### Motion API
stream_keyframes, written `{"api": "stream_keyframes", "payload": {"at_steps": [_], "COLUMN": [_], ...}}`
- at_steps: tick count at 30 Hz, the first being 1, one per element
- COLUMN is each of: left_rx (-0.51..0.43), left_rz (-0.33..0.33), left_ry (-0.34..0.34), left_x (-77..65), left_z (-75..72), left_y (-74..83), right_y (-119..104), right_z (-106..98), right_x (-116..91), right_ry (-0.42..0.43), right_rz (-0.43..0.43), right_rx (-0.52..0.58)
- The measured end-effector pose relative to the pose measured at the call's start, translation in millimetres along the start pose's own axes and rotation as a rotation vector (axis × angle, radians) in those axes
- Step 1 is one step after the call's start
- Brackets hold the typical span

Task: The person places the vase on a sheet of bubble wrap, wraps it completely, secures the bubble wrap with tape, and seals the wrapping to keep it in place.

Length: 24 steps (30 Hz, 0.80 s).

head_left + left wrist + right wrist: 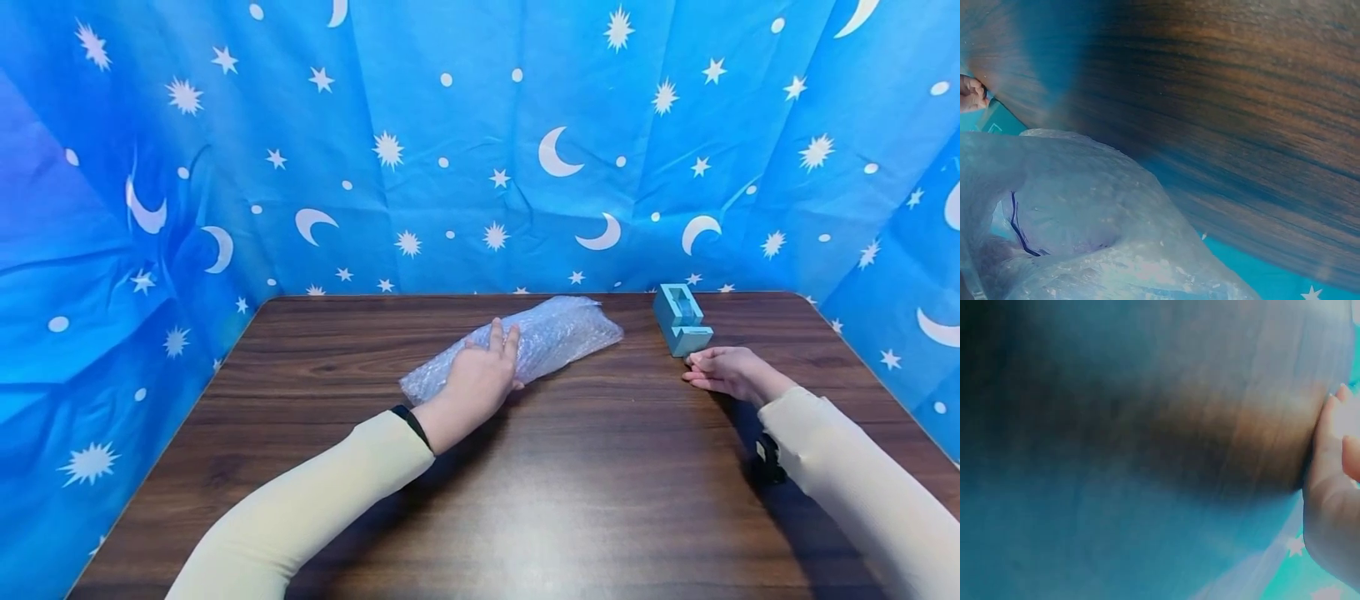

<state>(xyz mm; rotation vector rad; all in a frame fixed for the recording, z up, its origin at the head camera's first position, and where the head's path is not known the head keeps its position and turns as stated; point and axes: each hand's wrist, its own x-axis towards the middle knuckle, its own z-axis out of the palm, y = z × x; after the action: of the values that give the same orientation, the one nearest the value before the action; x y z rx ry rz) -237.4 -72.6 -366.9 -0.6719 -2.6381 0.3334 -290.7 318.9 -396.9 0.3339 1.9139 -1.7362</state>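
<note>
Bubble wrap (566, 333), folded into a long clear bundle, lies slantwise on the wooden table. My left hand (480, 371) rests on its near side with fingers stretched over the top. Close up in the left wrist view, the crinkled bubble wrap (1116, 212) shows a dark purple line through it. A teal tape dispenser (681, 321) stands at the back right. Right at its near end, my right hand (731, 372) pinches a small dark piece between thumb and fingertips; I cannot tell what it is. Part of this hand (1329, 500) shows at the right wrist view's edge.
The dark wood-grain table (555, 500) reaches back to a blue cloth (480, 167) with white stars and moons, which also hangs at both sides. A black wrist camera (768, 458) sits under the right sleeve.
</note>
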Motion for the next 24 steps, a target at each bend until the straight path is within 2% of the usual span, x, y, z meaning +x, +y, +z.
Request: {"api": "stream_keyframes", "payload": {"at_steps": [5, 12, 19, 24], "left_rx": [-0.001, 0.014, 0.085, 0.117], "left_rz": [0.015, 0.046, 0.085, 0.121], "left_ry": [0.029, 0.073, 0.135, 0.161], "left_x": [-1.5, -6.4, -9.9, -14.1], "left_z": [3.1, 5.3, 7.2, 8.8], "left_y": [-2.1, -5.3, -2.0, -0.6], "right_y": [7, 5, -18, -30], "right_z": [5, 32, 61, 91], "right_x": [-7, -22, -31, -30], "right_ry": [-0.076, -0.122, -0.113, -0.078], "right_rz": [-0.025, -0.122, -0.241, -0.312], "right_rx": [-0.103, -0.199, -0.237, -0.222]}}
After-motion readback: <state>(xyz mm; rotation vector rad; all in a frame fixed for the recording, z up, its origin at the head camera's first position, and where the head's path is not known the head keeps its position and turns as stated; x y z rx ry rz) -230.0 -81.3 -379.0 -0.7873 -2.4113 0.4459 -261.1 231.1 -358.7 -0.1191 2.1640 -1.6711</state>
